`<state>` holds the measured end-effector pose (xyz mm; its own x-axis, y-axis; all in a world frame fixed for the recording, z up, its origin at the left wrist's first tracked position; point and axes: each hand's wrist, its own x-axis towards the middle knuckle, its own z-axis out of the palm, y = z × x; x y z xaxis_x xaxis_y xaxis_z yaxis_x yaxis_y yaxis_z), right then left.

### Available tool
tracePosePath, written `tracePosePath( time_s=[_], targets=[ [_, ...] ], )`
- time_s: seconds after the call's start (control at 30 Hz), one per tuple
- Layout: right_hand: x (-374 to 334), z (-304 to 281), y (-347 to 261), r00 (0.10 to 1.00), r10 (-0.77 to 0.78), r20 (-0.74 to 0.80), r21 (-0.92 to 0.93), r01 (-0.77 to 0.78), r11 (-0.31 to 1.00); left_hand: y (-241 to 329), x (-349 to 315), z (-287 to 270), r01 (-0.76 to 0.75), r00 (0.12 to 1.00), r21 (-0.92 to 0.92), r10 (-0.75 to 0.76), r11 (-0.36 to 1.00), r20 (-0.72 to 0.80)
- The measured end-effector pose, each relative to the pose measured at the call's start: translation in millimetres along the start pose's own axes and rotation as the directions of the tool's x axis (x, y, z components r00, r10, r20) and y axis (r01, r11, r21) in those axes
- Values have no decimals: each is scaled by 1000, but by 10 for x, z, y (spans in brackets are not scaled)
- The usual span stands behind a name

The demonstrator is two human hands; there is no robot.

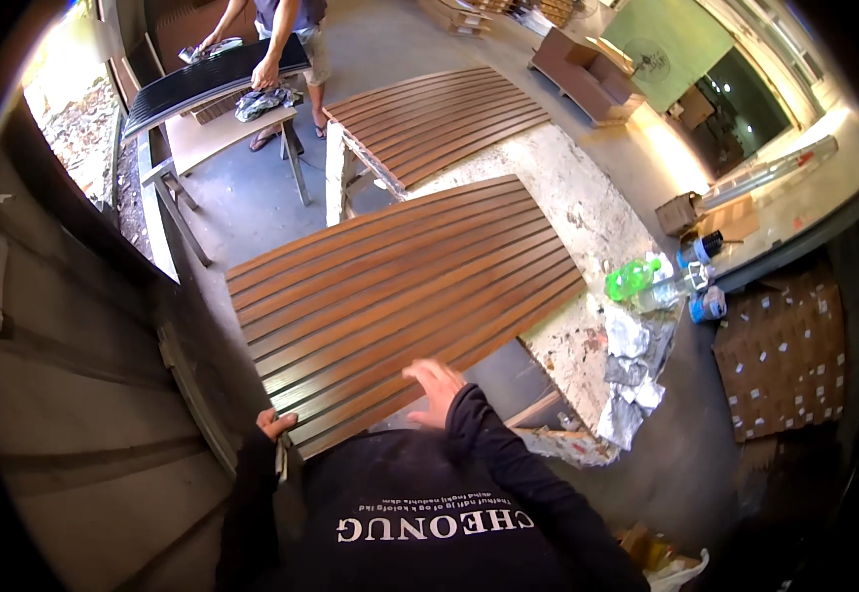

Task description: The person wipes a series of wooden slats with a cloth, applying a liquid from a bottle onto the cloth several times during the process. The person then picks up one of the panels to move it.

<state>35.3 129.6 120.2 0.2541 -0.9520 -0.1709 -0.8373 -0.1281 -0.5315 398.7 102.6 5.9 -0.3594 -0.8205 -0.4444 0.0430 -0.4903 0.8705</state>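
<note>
A brown slatted wood panel (410, 286) lies in front of me, its far right part over a paint-spattered white work table (572, 326). At the panel's near left corner my left hand (275, 425) is closed on the edge, thumb on the upper side. Just below that hand shows a narrow pale strip (282, 459), whose kind I cannot make out. My right hand (436, 391) is open at the panel's near edge, fingers stretched out over the slats. Whether it touches the wood, I cannot tell.
A second slatted panel (439, 123) lies farther back. Green bottle (633, 280), clear bottle (671, 289) and crumpled silvery-white sheets (631, 380) sit on the table's right side. At the far left, a co-worker (281, 39) handles a dark panel (214, 84). Cardboard (784, 360) stands right.
</note>
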Motion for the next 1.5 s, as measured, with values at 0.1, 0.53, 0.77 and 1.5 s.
tracePosePath(
  time_s=[0.1,0.53,0.77,1.5],
  targets=[
    [-29,-212,-322,988,-146,-51,-368,117,922,378,-141,-182,-187,975,97,172,978,142],
    [32,-1606,-1126,456,-484,-747,-344,357,868,2834,-624,997,-856,467,-152,864,495,186],
    [419,-2540,-1027,259,-355,-898,-244,377,893,4057,145,3070,-980,133,158,989,123,60],
    [2933,-3299,3864,718,193,-669,624,401,671,4705,1745,3908,-890,293,387,952,239,85]
  ],
)
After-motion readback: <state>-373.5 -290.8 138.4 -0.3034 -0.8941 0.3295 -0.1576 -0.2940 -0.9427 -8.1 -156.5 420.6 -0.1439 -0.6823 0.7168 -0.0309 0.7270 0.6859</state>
